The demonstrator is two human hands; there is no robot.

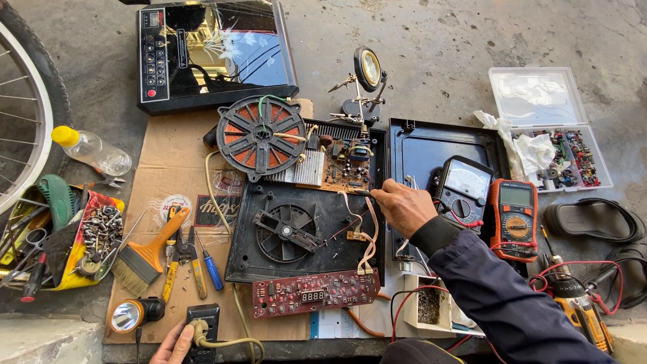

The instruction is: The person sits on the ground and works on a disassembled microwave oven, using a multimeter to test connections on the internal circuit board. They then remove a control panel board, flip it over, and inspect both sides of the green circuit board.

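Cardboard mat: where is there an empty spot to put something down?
Bare cardboard shows between the plastic bottle, the coil and the paintbrush. Bare concrete lies beyond the magnifier stand. It is crowded around the right hand and meters.

This is a repair workshop on a rough concrete floor (438, 61). An opened cooker (303, 222) shows its circuit board (340, 165) and fan (286, 232). Testing meters (515, 216), a box of tiny parts (559, 152), screws (101, 232) and tools (192, 259) lie around.
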